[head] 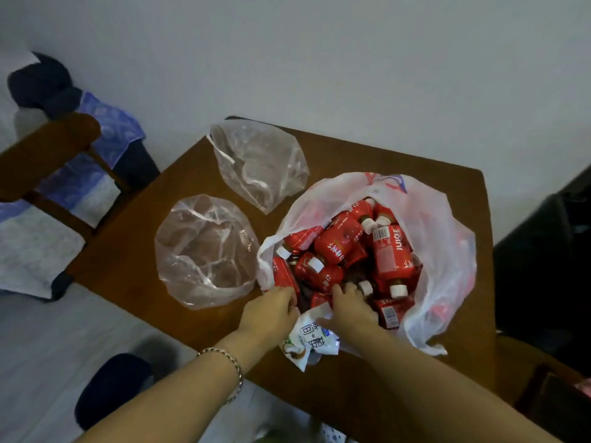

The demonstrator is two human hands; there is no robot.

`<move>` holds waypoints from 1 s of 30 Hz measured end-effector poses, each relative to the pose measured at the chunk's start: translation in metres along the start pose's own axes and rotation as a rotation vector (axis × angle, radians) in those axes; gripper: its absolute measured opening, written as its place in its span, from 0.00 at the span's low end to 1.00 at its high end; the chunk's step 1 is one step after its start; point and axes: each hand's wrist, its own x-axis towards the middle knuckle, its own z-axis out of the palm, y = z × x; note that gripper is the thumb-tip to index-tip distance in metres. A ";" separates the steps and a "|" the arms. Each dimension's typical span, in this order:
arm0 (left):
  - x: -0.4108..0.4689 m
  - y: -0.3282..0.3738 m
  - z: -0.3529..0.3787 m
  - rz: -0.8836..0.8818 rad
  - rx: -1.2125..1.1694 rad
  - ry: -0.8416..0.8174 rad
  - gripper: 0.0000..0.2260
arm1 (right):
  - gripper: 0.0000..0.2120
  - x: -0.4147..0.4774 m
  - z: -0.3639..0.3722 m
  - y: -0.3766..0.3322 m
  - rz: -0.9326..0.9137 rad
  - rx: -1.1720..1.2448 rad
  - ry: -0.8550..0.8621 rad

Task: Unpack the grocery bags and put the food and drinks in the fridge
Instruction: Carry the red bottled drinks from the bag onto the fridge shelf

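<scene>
A white plastic grocery bag (441, 251) lies open on the brown wooden table (367, 155), stuffed with several red juice bottles (388, 251) with white caps. My left hand (271, 314), a bracelet on its wrist, curls its fingers over the bag's near rim beside a red bottle (283, 276). My right hand (350, 306) reaches into the bag with its fingertips down among the bottles; whether it grips one is hidden. A white packet with a coconut print (307, 342) lies at the bag's mouth, under both hands.
Two empty clear plastic bags (204, 251) (259, 161) lie on the table's left half. A wooden chair (48, 148) with blue-white cloth stands at the left. A dark piece of furniture (550, 260) is on the right, and a dark round stool (112, 388) on the floor below.
</scene>
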 end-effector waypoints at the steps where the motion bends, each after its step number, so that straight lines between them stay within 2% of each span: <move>1: 0.006 -0.003 0.000 0.024 0.032 -0.016 0.08 | 0.31 0.007 0.000 0.000 -0.041 -0.047 -0.011; 5: 0.045 -0.014 0.008 0.202 0.196 -0.144 0.13 | 0.19 0.025 -0.004 -0.001 -0.242 -0.185 -0.079; 7: 0.063 -0.017 0.013 0.336 0.381 -0.241 0.17 | 0.12 0.026 -0.005 0.002 -0.252 -0.070 -0.096; 8: 0.069 -0.017 0.015 0.378 0.475 -0.286 0.19 | 0.05 0.026 -0.007 0.006 -0.245 0.065 -0.085; 9: 0.074 -0.018 0.016 0.399 0.557 -0.327 0.19 | 0.08 0.027 -0.010 0.010 -0.221 0.230 -0.076; 10: 0.078 -0.019 0.019 0.419 0.634 -0.364 0.20 | 0.14 0.027 -0.014 0.014 -0.197 0.393 -0.081; 12: 0.082 -0.017 0.025 0.504 0.802 -0.418 0.20 | 0.16 0.027 -0.028 0.024 -0.165 0.621 -0.088; 14: 0.087 -0.015 0.031 0.623 0.949 -0.435 0.19 | 0.12 0.025 -0.045 0.030 -0.151 0.754 -0.064; 16: 0.093 -0.016 0.034 0.746 0.991 -0.397 0.18 | 0.09 0.020 -0.062 0.033 -0.135 0.871 -0.014; 20: 0.095 -0.018 0.031 0.909 0.998 -0.388 0.16 | 0.08 0.013 -0.082 0.044 -0.093 0.882 0.123; 22: 0.094 -0.015 0.023 0.843 0.914 -0.383 0.16 | 0.10 0.012 -0.084 0.053 -0.072 0.709 0.214; 24: 0.100 -0.014 0.007 0.591 0.706 -0.281 0.14 | 0.10 0.013 -0.088 0.062 -0.011 0.599 0.289; 26: 0.106 -0.018 -0.010 0.347 0.473 -0.122 0.17 | 0.12 0.015 -0.093 0.066 0.078 0.573 0.347; 27: 0.109 -0.021 -0.015 0.281 0.372 -0.070 0.18 | 0.13 0.016 -0.095 0.067 0.107 0.562 0.365; 30: 0.100 -0.015 -0.022 0.200 0.155 -0.020 0.10 | 0.16 0.020 -0.096 0.064 0.136 0.514 0.346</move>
